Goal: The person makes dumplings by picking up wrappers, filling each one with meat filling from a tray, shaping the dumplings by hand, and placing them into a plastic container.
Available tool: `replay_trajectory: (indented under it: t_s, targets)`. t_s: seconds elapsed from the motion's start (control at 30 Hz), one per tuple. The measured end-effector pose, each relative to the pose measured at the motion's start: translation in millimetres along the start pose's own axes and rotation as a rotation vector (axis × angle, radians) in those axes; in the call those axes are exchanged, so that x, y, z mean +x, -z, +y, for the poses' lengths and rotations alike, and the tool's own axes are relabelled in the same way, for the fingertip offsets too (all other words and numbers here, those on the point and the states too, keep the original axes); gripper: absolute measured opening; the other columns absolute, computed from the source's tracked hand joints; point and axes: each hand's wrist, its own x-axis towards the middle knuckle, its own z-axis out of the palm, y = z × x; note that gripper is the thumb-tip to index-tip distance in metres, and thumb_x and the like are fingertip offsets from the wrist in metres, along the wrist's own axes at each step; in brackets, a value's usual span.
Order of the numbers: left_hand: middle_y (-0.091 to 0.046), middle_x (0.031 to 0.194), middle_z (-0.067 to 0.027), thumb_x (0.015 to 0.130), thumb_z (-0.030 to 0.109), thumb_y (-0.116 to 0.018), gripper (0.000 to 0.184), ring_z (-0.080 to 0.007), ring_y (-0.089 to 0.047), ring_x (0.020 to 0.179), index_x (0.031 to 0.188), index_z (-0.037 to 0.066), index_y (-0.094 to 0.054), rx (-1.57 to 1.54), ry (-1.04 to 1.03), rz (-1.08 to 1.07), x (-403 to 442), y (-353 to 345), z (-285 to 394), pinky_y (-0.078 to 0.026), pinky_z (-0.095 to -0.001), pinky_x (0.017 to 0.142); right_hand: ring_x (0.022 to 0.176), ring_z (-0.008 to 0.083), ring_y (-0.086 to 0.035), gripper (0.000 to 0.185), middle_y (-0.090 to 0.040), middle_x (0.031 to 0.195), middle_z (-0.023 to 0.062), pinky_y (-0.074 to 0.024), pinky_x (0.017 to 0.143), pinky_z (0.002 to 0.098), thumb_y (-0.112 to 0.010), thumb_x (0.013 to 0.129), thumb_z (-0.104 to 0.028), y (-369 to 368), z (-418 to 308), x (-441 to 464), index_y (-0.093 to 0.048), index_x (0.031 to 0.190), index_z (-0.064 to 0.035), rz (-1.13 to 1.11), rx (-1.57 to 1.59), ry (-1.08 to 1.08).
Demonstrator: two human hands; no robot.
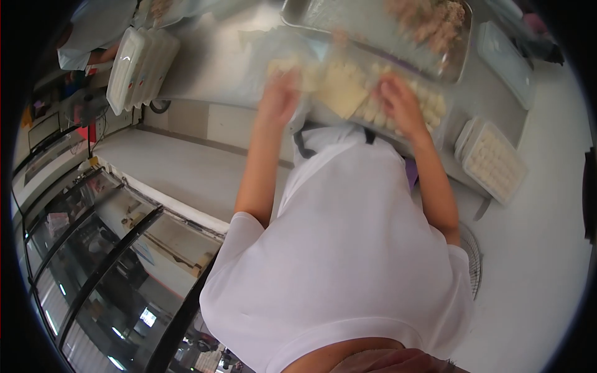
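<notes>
My left hand (283, 96), smeared by motion, is over the metal table with its fingers closed at a pale yellow dough wrapper (283, 65). Between my hands lies a stack of square yellow wrappers (342, 90). My right hand (400, 104) is above a clear tray (443, 127) holding rows of small pale dumplings (431, 102). Its fingers are curled in, and blur hides what they may hold. Beyond the hands, a large metal tray (348, 18) contains pinkish minced filling (438, 28).
Stacked white containers (134, 71) stand on edge at the far left, near another person's arm (102, 55). At right, a filled dumpling box (494, 158) sits at the table's edge, with a bluish lid (505, 62) farther back. A wire-guarded fan (474, 258) is low behind my right arm.
</notes>
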Motion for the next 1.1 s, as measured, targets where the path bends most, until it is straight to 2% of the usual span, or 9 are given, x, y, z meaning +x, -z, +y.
replay_trajectory:
  t_s: [0.03, 0.1, 0.3, 0.43, 0.5, 0.63, 0.7, 0.93, 1.1]
  targets:
    - [-0.063, 0.115, -0.0098, 0.097, 0.008, -0.054, 0.021, -0.0195, -0.063, 0.107, 0.116, 0.001, -0.054, -0.003, -0.003, -0.001, -0.6, -0.3, -1.0, -0.052, -0.0332, 0.094, 0.057, 0.0031, -0.035, 0.017, -0.062, 0.086, 0.0026, -0.0311, 0.051, 0.0185, -0.049, 0.102, -0.016, 2.7, -1.3, -1.1, -0.056, 0.114, -0.0066, -0.002, -0.003, 0.003]
    - [-0.060, 0.112, -0.0093, 0.091, -0.001, -0.059, 0.045, -0.0178, -0.061, 0.102, 0.133, 0.000, -0.042, 0.006, 0.019, -0.135, -12.9, -23.9, 9.6, -0.051, -0.0298, 0.087, 0.055, 0.0031, -0.033, 0.019, -0.062, 0.085, 0.0028, -0.0300, 0.049, 0.0193, -0.050, 0.102, -0.017, 8.2, -2.6, -3.3, -0.055, 0.117, -0.0067, 0.023, 0.021, -0.003]
    - [-0.061, 0.117, -0.0129, 0.093, 0.006, -0.057, 0.051, -0.0201, -0.061, 0.103, 0.140, -0.002, -0.038, 0.220, -0.027, -0.159, -2.4, -33.2, 2.9, -0.051, -0.0308, 0.090, 0.064, 0.0047, -0.044, 0.026, -0.062, 0.084, 0.0009, -0.0385, 0.060, 0.0200, -0.051, 0.102, -0.017, 16.7, -6.9, -9.9, -0.061, 0.122, -0.0057, 0.078, -0.190, 0.170]
    - [-0.060, 0.120, -0.0117, 0.098, 0.008, -0.048, 0.024, -0.0225, -0.061, 0.113, 0.120, -0.001, -0.050, 0.211, -0.067, -0.074, 0.3, -54.8, -11.8, -0.048, -0.0377, 0.100, 0.073, 0.0065, -0.052, 0.026, -0.062, 0.084, 0.0005, -0.0436, 0.069, 0.0233, -0.054, 0.099, -0.014, 3.6, -17.2, -25.8, -0.066, 0.121, -0.0061, 0.118, -0.344, 0.343]
    - [-0.058, 0.125, -0.0129, 0.103, 0.017, -0.038, 0.033, -0.0262, -0.056, 0.120, 0.127, -0.003, -0.049, -0.096, 0.038, -0.184, -5.2, -79.1, -7.9, -0.044, -0.0416, 0.105, 0.074, 0.0127, -0.057, 0.027, -0.062, 0.085, 0.0012, -0.0474, 0.070, 0.0277, -0.059, 0.095, -0.010, 3.6, -16.0, -28.4, -0.070, 0.119, -0.0121, 0.126, -0.564, 0.506]
    - [-0.056, 0.129, -0.0139, 0.106, 0.025, -0.028, 0.042, -0.0291, -0.051, 0.124, 0.131, -0.004, -0.046, -0.292, 0.083, -0.292, -5.4, -103.2, -12.8, -0.039, -0.0456, 0.110, 0.073, 0.0196, -0.060, 0.035, -0.060, 0.085, 0.0029, -0.0493, 0.067, 0.0317, -0.063, 0.087, -0.005, -7.3, -6.6, -31.9, -0.071, 0.117, -0.0207, 0.264, -0.950, 0.591]
    - [-0.053, 0.131, -0.0166, 0.107, 0.025, -0.023, 0.044, -0.0305, -0.048, 0.126, 0.130, -0.005, -0.046, -0.243, 0.046, -0.132, -7.0, -114.1, -15.8, -0.036, -0.0475, 0.112, 0.073, 0.0240, -0.060, 0.042, -0.059, 0.084, 0.0026, -0.0499, 0.063, 0.0345, -0.065, 0.080, -0.002, -6.8, 1.9, -27.8, -0.072, 0.116, -0.0251, 0.354, -1.209, 0.704]
    - [-0.050, 0.133, -0.0205, 0.107, 0.025, -0.020, 0.045, -0.0338, -0.048, 0.126, 0.131, -0.007, -0.042, -0.276, 0.077, 0.132, 10.5, -87.6, -23.0, -0.036, -0.0501, 0.112, 0.072, 0.0224, -0.060, 0.045, -0.058, 0.084, 0.0022, -0.0494, 0.061, 0.0341, -0.065, 0.075, 0.000, 16.9, -20.8, -35.5, -0.073, 0.112, -0.0242, 0.307, -1.364, 0.756]
    - [-0.048, 0.139, -0.0188, 0.104, 0.027, -0.028, 0.048, -0.0315, -0.046, 0.130, 0.136, -0.008, -0.038, -0.160, 0.185, -0.201, -15.9, -102.6, -3.5, -0.035, -0.0467, 0.113, 0.070, 0.0207, -0.060, 0.044, -0.060, 0.084, 0.0023, -0.0490, 0.059, 0.0319, -0.066, 0.074, -0.001, 17.3, -22.0, -28.7, -0.074, 0.112, -0.0235, 0.194, -1.304, 0.848]
